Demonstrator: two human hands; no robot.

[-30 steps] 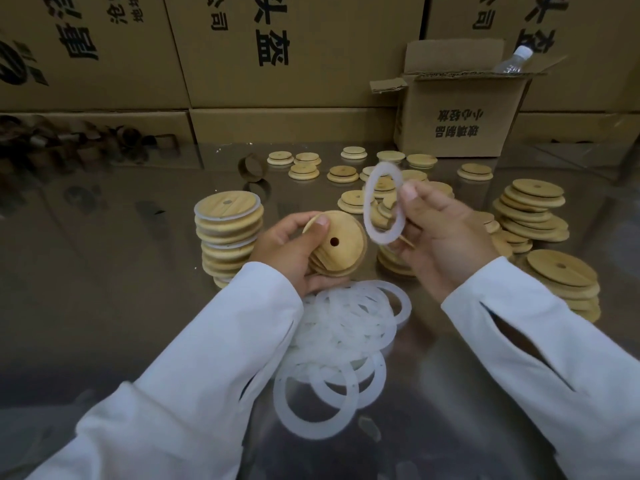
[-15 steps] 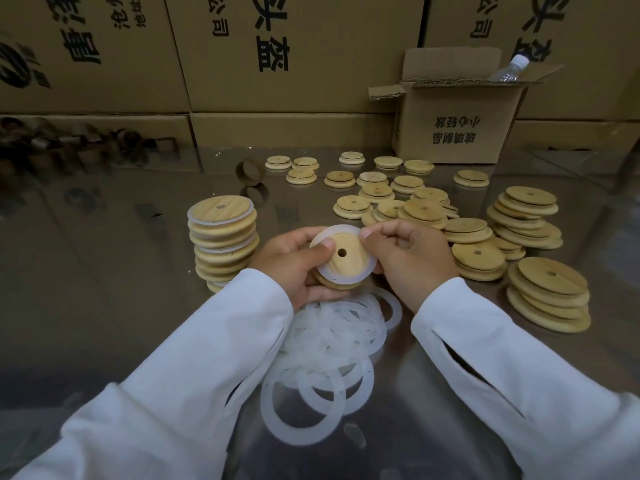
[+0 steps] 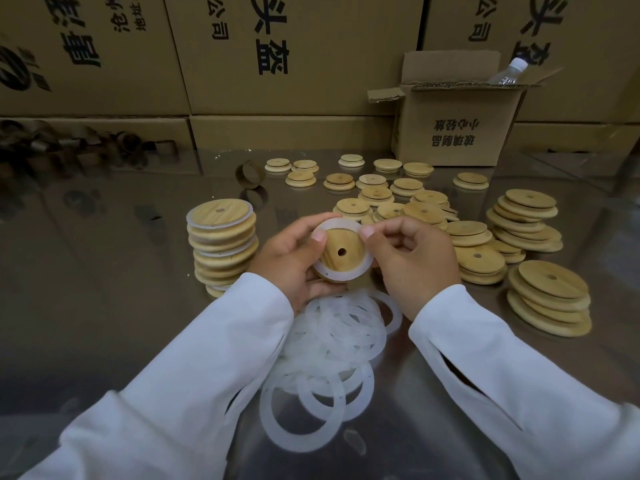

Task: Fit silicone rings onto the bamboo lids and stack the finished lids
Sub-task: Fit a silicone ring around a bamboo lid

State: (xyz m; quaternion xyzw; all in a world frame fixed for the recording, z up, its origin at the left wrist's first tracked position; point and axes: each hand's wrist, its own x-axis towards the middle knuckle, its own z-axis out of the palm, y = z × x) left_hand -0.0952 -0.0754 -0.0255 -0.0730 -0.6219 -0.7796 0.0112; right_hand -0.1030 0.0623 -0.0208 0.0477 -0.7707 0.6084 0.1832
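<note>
My left hand [image 3: 289, 261] grips a round bamboo lid [image 3: 341, 249] with a centre hole, its underside tilted toward me. A translucent white silicone ring [image 3: 337, 276] sits around the lid's raised inner part. My right hand [image 3: 412, 261] pinches the ring's upper right edge between thumb and forefinger. Below my hands lies a heap of loose silicone rings [image 3: 332, 344]. A stack of ringed lids [image 3: 221, 244] stands to the left of my left hand.
Loose bare lids [image 3: 377, 194] and low stacks of them [image 3: 526, 223] spread over the shiny metal table [image 3: 104, 306] to the right and behind. An open cardboard box [image 3: 457, 126] with a plastic bottle stands at the back right. Large cartons wall the back. A cardboard tape core [image 3: 248, 173] lies behind.
A second ago my right hand held the ring up apart from the lid. It has brought the ring down onto the lid, and both hands have since settled it around the inner part.
</note>
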